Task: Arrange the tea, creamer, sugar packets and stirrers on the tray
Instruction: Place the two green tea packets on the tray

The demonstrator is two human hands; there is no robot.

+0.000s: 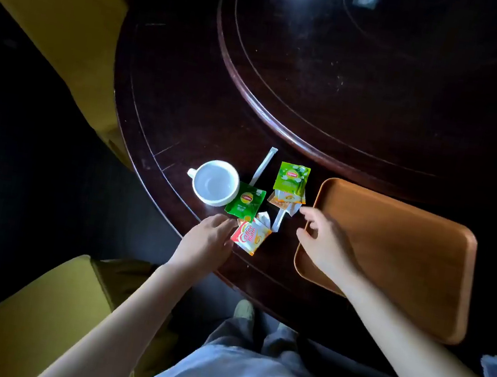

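Observation:
A brown wooden tray [409, 244] lies bare on the dark round table, at the right. To its left are a dark green tea packet [243, 202], a light green tea packet [291, 177] lying over orange packets [284, 200], a red and white creamer packet [248, 236] and two paper-wrapped stirrers, one far [264, 165] and one near [278, 220]. My left hand [208, 240] rests flat with its fingertips at the creamer packet's left edge. My right hand [324, 241] hovers over the tray's left rim, fingers spread, holding nothing.
A white cup [216, 182] stands upright left of the packets, touching the dark green one. A raised round turntable [370, 77] fills the table's middle. Yellow chairs [14, 298] stand at the left, near and far. My legs are below the table edge.

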